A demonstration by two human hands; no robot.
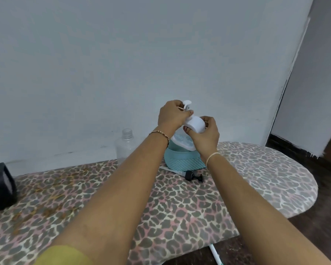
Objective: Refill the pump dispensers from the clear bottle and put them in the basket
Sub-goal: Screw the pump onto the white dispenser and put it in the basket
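Observation:
Both hands hold a white pump dispenser (195,124) tilted in the air above the teal basket (182,162). My left hand (172,115) grips its neck just under the white pump head (244,104). My right hand (205,137) is wrapped around its body from below. The basket holds a white object with a pale blue patterned top (182,141). The clear bottle (125,145) stands uncapped to the basket's left, near the wall. A loose black pump head (193,176) with a clear tube lies on the surface in front of the basket.
The work surface is a board with a leopard-print cover (180,211), rounded at its right end. A black box (0,186) sits at the left edge. The white wall (141,54) runs close behind. Dark floor (325,197) lies to the right.

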